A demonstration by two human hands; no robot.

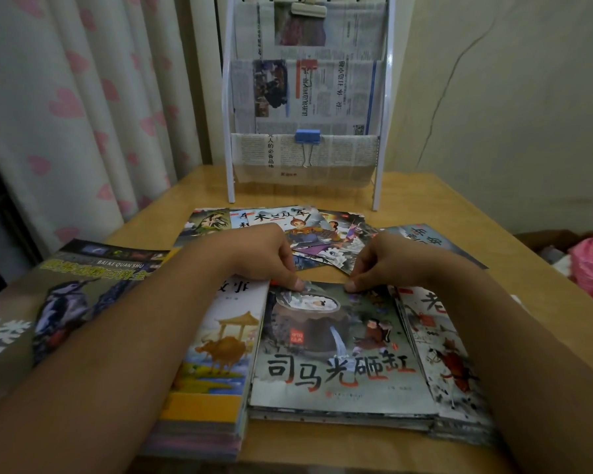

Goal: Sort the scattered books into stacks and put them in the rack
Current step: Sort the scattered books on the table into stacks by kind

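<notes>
- The left hand (264,254) has its fingers curled, and its grip pinches the far edge of the jar book (336,350).
- The right hand (380,261) is curled the same way and pinches that same edge, just beside the left hand.
- The jar book lies flat on top of a stack (339,417) near the front of the counter (459,217).
- Touching the jar book on its left is a thick stack topped by the ox book (220,350). The left arm lies across it.
- Left of that lies the bird book (83,295), partly under the arm.
- On the right of the jar book, more thin books (439,357) peek out, partly under the right arm.
- Behind the jar book, past the hands, loose books (288,224) lie spread out and overlapping.
- Farther back stands the white rack (380,165), lined with newspaper (322,94). A blue clip (307,136) holds the paper on its low front.
- A heart curtain (76,107) hangs left of the rack.
</notes>
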